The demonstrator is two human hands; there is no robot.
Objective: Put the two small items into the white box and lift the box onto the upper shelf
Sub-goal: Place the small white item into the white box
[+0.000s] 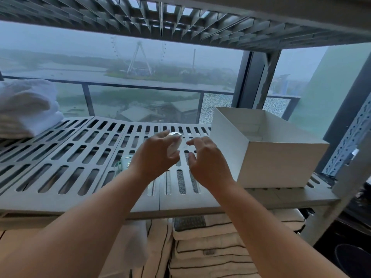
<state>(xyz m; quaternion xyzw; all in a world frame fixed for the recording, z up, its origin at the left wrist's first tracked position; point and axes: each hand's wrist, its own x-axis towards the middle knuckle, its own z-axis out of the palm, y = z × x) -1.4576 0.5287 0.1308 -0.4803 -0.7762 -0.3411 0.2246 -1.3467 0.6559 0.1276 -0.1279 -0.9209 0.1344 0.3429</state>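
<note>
Left hand [155,155] pinches a small pale, blurred item [175,140]; right hand [207,158] hovers unclenched, holding nothing. A second small item [124,161] lies on the slatted shelf [60,157]. White box [267,149] stands open just right: carry the item over its rim before letting go.

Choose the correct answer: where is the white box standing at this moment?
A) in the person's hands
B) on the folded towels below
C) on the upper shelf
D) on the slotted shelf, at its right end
D: the white box stands open on the slotted shelf at its right end, and neither hand touches it.
</note>
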